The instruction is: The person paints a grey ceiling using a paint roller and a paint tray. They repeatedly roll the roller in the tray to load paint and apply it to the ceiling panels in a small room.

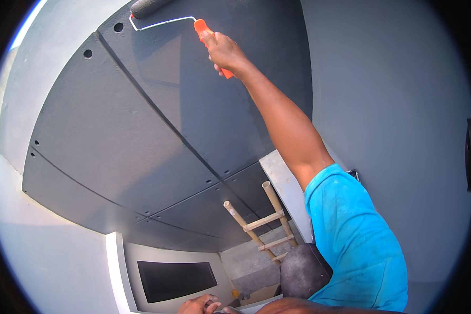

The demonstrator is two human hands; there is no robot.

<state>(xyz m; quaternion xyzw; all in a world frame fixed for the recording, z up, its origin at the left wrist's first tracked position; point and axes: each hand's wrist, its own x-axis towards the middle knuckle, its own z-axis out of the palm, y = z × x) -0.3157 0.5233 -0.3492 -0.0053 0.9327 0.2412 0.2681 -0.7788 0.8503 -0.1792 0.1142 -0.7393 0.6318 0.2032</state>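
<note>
Paint roller point(201, 27), upper left to upper middle of the frame, in the right hand point(226, 51). Those fingers are wrapped closed around its orange handle, thumb toward the neck. Left hand point(197, 304), lower edge: fingers curled; we cannot tell whether they hold anything.

Handling, our judgement: light, stiff in handle and wire, soft at the grey nap cover point(146, 7), which may be damp and slick. Best hold is the handle; we would keep off the nap. The cover is cut by the upper edge; it seems to lie against the wall, contact not certain.

Outward: dark grey panelled wall point(115, 125) with straight grooves and round holes, part sunlit, part shaded. Turquoise sleeve point(355, 235) at lower right. Pole ladder point(263, 222) at lower middle, beside a dark rounded shape point(302, 272) we cannot identify. Black rectangular panel point(177, 281), lower left; plain grey wall point(387, 94), right.
</note>
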